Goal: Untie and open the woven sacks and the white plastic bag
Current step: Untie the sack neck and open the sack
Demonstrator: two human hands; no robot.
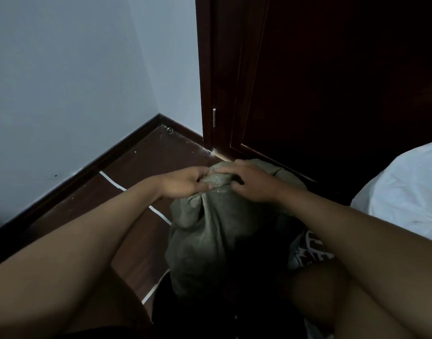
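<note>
Both hands, left hand (185, 183) and right hand (249, 182), gripped the woven sack's (210, 231) bunched top, white plastic bag (400, 192) right of it

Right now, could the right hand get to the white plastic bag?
Probably yes: the white plastic bag lies just right of the right hand, nothing between them, but that hand grips the woven sack.

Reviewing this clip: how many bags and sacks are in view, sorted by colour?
Grey-green woven sack, neck gathered in the grip of both the left hand and the right hand: 1
White plastic bag, at the right edge: 1
White sack with red print, mostly hidden behind the right arm: 1
Total: 3
</note>
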